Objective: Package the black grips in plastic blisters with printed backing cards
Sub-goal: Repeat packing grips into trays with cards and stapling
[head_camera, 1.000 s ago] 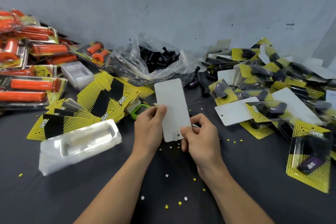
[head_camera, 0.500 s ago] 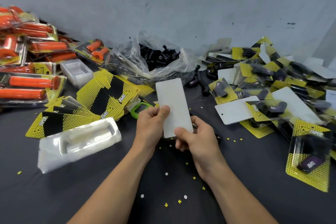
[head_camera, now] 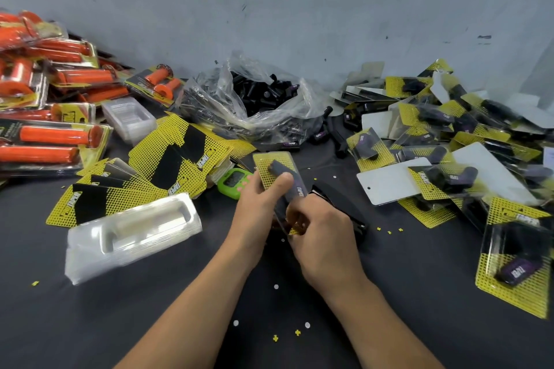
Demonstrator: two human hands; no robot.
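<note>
centre frame, the left hand pinches a clear-blistered yellow card pack face up. the right hand grips its lower end, likely squeezing it closed.

"TAPER" on blister pack; "TAPER" on loose backing card.

Glossy clear plastic blisters lie on matt dark cloth beside printed paper cards.
</note>
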